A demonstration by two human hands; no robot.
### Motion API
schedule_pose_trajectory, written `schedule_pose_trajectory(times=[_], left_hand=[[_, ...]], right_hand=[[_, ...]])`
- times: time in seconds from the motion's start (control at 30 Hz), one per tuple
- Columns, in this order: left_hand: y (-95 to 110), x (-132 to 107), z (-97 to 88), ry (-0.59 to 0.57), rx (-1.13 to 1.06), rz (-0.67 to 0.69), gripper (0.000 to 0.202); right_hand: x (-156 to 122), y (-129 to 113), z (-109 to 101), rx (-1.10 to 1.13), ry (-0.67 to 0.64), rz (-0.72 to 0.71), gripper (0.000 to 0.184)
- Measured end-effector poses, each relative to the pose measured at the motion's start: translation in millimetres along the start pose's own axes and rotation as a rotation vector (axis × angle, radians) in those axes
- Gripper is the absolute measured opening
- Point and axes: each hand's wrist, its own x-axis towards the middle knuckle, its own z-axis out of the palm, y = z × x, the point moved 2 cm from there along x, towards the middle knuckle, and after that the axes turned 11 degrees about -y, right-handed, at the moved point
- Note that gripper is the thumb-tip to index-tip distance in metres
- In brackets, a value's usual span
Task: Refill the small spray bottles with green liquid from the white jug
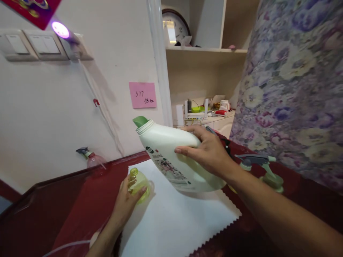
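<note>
My right hand (pixel 206 150) grips a large pale green detergent jug (pixel 174 157) by its handle. The jug is tilted, its uncapped neck with a green pour spout (pixel 140 121) pointing up and to the left. Below and left of that spout, my left hand (pixel 127 196) is wrapped round a small clear yellow bottle (pixel 139 185) with an open neck. The little bottle stands upright at the left part of a white cloth (pixel 182 221) with a zigzag edge. Spout and bottle neck are apart. No liquid stream shows between them.
On the dark red table (pixel 69 207), a pink spray bottle (pixel 94 160) stands by the wall. To the right lie a grey and green spray head (pixel 257 159) and a green container (pixel 273 182). A white router (pixel 197 114) sits on the shelf behind; a floral curtain (pixel 292 89) hangs at right.
</note>
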Motion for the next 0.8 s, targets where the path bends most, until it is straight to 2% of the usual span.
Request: schedule_pose_trajectory(times=[0.27, 0.4, 0.5, 0.67, 0.8], left_hand=[[8, -3, 0.5, -0.059, -0.047, -0.052, 0.087], [9, -3, -1.1, -0.087, -0.046, -0.078, 0.087], [10, -4, -2.8, -0.09, -0.041, -0.102, 0.09], [13, -1, -2.6, -0.123, -0.031, -0.117, 0.092], [14, 1, -1.4, -0.137, -0.033, -0.109, 0.111]], right_hand=[[0, 65, 68, 0.257, 0.199, 0.064, 0.058], [-4, 87, 94, 0.31, 0.273, 0.08, 0.061], [-7, 93, 99, 0.302, 0.297, 0.074, 0.057], [-10, 94, 90, 0.208, 0.243, 0.019, 0.045], [-17, 96, 79, 0.099, 0.25, -0.018, 0.047]])
